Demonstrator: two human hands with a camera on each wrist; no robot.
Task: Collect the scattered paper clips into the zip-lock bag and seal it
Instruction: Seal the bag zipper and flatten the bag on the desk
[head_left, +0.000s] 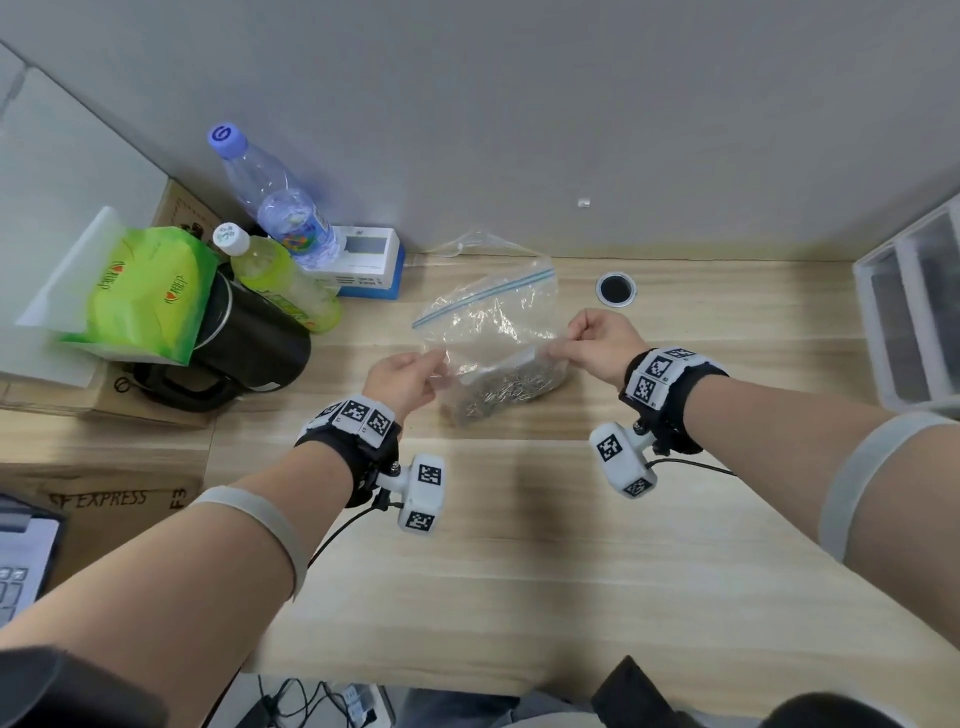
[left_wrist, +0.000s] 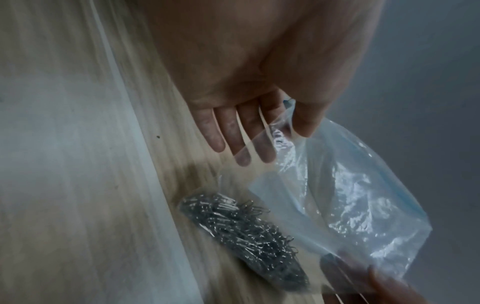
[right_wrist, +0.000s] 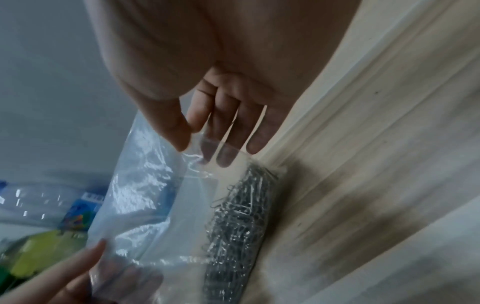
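A clear zip-lock bag (head_left: 488, 322) with a blue zip strip (head_left: 483, 296) is held over the wooden desk (head_left: 519, 571). A heap of silver paper clips (head_left: 504, 389) fills its near end, which rests on the desk. My left hand (head_left: 439, 371) pinches the bag's left edge between thumb and fingers. My right hand (head_left: 563, 345) pinches the right edge. In the left wrist view the thumb (left_wrist: 306, 121) presses the bag (left_wrist: 350, 195) above the clips (left_wrist: 241, 232). The right wrist view shows the thumb (right_wrist: 174, 131) on the bag (right_wrist: 145, 195) beside the clips (right_wrist: 239, 216).
Left of the bag stand a water bottle (head_left: 280, 202), a green drink bottle (head_left: 270, 275), a black kettle (head_left: 244, 343), a green tissue pack (head_left: 145, 296) and a white-blue box (head_left: 363, 265). A cable hole (head_left: 616, 289) lies behind the bag; white drawers (head_left: 914, 312) stand at the right.
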